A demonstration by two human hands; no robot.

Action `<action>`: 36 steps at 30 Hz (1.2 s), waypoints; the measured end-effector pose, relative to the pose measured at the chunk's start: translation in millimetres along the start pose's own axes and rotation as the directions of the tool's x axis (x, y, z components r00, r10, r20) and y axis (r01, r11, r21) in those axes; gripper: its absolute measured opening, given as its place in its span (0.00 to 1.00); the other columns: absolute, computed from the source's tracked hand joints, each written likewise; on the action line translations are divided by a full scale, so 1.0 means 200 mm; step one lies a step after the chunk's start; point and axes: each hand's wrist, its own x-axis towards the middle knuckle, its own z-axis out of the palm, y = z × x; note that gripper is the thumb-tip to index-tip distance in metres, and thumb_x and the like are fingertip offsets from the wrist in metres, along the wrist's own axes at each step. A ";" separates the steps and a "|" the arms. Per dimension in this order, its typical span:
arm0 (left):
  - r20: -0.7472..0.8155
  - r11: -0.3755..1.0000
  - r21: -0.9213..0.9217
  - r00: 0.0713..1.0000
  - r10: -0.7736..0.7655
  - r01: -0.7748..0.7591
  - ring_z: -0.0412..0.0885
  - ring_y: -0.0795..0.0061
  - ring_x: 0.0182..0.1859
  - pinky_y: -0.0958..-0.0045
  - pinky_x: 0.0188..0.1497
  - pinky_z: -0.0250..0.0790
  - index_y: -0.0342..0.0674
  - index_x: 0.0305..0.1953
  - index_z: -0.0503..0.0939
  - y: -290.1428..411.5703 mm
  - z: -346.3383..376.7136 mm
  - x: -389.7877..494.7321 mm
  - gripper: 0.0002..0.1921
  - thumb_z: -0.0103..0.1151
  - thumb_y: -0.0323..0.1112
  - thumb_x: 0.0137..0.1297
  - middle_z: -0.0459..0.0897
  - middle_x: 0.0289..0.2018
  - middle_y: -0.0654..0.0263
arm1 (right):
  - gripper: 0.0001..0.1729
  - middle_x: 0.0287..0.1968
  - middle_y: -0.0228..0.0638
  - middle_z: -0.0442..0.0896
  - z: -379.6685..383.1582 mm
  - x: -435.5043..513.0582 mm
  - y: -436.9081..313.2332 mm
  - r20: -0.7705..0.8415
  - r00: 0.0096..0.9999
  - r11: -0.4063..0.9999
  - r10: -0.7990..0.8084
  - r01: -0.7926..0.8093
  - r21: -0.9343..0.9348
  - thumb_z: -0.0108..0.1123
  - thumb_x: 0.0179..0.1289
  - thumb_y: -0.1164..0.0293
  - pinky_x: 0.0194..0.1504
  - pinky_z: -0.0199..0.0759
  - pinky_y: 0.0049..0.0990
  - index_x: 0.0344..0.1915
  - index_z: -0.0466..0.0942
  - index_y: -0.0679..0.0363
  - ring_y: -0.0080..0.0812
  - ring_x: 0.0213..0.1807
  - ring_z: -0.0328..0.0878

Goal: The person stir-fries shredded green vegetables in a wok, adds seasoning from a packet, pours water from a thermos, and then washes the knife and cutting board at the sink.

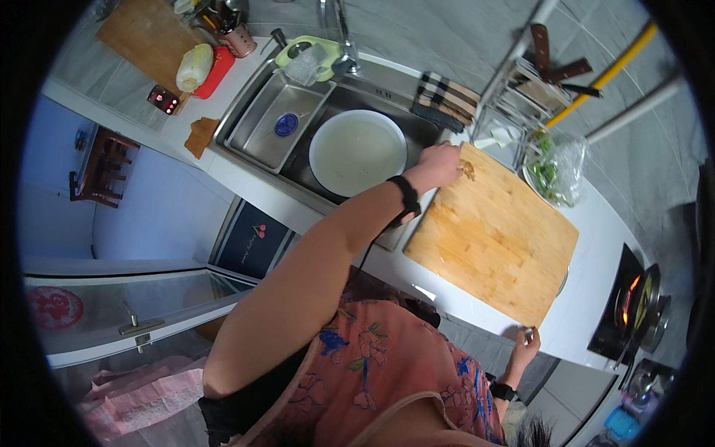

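Note:
A wooden cutting board [497, 229] lies aslant on the white countertop, wet and stained in patches. My left hand [438, 165] reaches across to its far left edge, fingers curled at the rim. Beside those fingers, on the board, rests a small brown lump [467, 169], perhaps ginger; the fingers partly hide it. At the board's near right corner, the fingertips of my right hand [526, 342] pinch the edge. To the left of the board, a white basin [357, 153] of cloudy water stands in the steel sink [299, 162].
On the right, a pan [648, 296] sits on a hob [614, 313] with a visible flame. Bagged greens [550, 173] and a knife rack [536, 89] stand behind the board. A checked cloth [447, 98] lies by the sink; a phone [163, 99] lies at far left.

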 end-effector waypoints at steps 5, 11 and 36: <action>-0.109 0.760 -0.633 0.955 -0.275 0.147 0.85 0.61 0.43 0.63 0.47 0.76 0.36 0.40 0.83 -0.75 -0.42 -0.19 0.20 0.68 0.48 0.56 0.87 0.36 0.56 | 0.25 0.44 0.49 0.80 0.06 -0.01 -0.03 -0.064 0.988 0.960 -0.138 0.118 -0.252 0.65 0.55 0.74 0.45 0.74 0.37 0.54 0.76 0.70 0.43 0.41 0.79; -0.397 0.716 -0.601 0.645 -0.653 0.355 0.85 0.63 0.36 0.65 0.42 0.75 0.35 0.38 0.85 -1.81 -1.05 -0.19 0.23 0.69 0.52 0.53 0.87 0.33 0.56 | 0.28 0.50 0.55 0.80 0.25 -0.12 -0.27 -0.064 0.995 0.919 0.082 -0.100 -0.383 0.64 0.53 0.69 0.50 0.71 0.41 0.55 0.77 0.69 0.48 0.50 0.75; -0.237 0.913 -0.392 0.947 -0.218 0.113 0.80 0.75 0.40 0.71 0.44 0.74 0.39 0.56 0.77 -1.38 -0.60 -0.68 0.19 0.64 0.30 0.65 0.82 0.46 0.61 | 0.42 0.60 0.64 0.73 0.19 -0.22 -0.12 -0.304 0.950 0.922 0.066 -0.175 -0.346 0.68 0.60 0.55 0.67 0.62 0.44 0.62 0.68 0.76 0.59 0.64 0.68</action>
